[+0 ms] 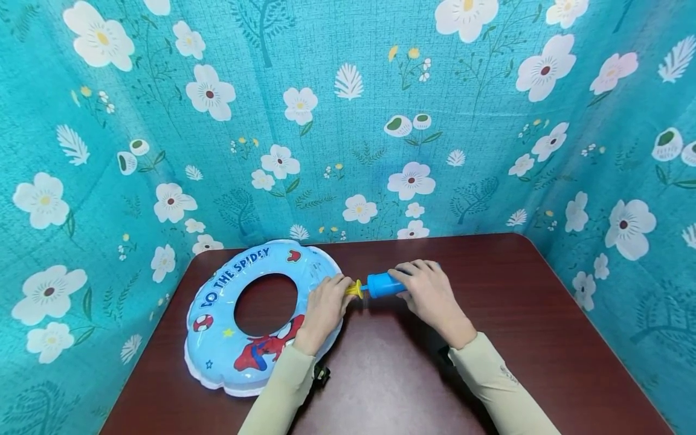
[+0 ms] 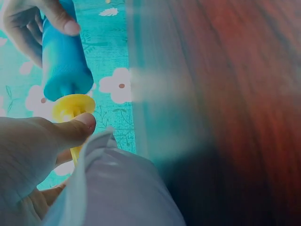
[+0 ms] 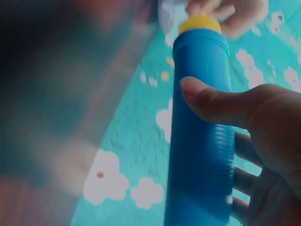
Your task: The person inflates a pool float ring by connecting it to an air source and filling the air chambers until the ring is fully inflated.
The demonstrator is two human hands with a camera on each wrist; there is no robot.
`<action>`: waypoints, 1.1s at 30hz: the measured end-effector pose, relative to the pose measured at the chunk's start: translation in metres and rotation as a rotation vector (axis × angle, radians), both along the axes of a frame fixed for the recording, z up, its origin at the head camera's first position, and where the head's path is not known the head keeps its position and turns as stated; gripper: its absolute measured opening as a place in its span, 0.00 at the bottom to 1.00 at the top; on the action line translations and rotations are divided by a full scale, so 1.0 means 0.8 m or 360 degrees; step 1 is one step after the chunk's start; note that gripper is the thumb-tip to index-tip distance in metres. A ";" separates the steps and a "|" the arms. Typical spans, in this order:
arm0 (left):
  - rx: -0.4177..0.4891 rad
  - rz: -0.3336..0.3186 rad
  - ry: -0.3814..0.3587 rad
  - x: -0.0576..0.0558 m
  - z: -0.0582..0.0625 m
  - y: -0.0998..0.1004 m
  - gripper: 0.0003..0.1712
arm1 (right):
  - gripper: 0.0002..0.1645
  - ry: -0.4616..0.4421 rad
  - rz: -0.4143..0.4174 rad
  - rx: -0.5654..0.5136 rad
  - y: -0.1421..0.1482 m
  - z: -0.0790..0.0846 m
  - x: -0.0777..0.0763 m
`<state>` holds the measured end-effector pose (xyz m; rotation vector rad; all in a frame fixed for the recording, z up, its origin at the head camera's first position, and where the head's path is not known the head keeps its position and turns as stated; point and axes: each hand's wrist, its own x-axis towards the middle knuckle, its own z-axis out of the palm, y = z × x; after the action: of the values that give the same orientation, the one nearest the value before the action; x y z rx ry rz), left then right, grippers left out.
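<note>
A blue hand pump (image 1: 385, 284) is held level above the table, its tip toward the left. My right hand (image 1: 429, 296) grips its ribbed barrel, thumb across one side and fingers round the other in the right wrist view. At the tip sits a yellow flanged nozzle (image 1: 354, 289), which my left hand (image 1: 326, 309) pinches just behind the flange. In the left wrist view the nozzle (image 2: 74, 107) lies close against the pump's end. Beside and under the left hand is a light-blue inflated swim ring (image 1: 217, 356) with cartoon print; its edge (image 2: 127, 188) rises close to the left fingers.
The dark red-brown wooden table (image 1: 522, 338) extends to the right of both hands. A teal flowered curtain (image 1: 348, 151) hangs behind it and along both sides. Dark straps show at both wrists.
</note>
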<state>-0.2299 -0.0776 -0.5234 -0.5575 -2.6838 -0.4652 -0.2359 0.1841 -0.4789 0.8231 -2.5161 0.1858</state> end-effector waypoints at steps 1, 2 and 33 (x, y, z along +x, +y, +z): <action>-0.0003 0.0008 0.0001 0.000 0.000 -0.001 0.12 | 0.33 -0.0007 -0.0011 -0.0011 0.006 0.004 -0.001; -0.0003 0.0014 0.0005 0.000 0.000 -0.002 0.12 | 0.34 -0.0016 -0.0028 -0.0024 0.012 0.007 -0.003; -0.0021 -0.0015 0.0048 0.002 0.000 0.001 0.13 | 0.34 0.0096 -0.0018 0.0025 -0.011 -0.008 0.004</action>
<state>-0.2286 -0.0769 -0.5237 -0.5763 -2.6587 -0.4380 -0.2326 0.1751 -0.4853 0.8082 -2.4683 0.1359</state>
